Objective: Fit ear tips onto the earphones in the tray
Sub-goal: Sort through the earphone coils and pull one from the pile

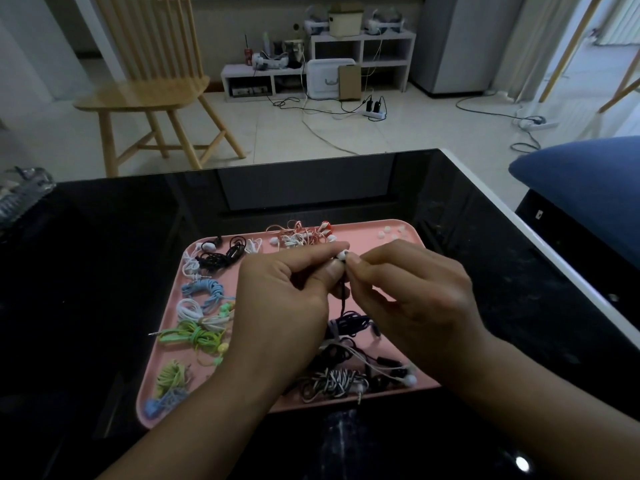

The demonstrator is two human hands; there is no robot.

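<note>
Two hands: we meet them above the pink tray (412,344)
Left hand (277,292): pinching the black earphone (341,271)
Right hand (412,289): pinching a white ear tip (343,254)

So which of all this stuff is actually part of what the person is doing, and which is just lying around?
Part of the job:
- pink tray
- white ear tip, pinched between left hand and right hand
- dark earphone cable hanging below it
- bundled earphones in the tray
- spare ear tips in the tray's far right corner

Just lying about:
- wooden chair
- power strip on the floor
- blue cushion
</note>
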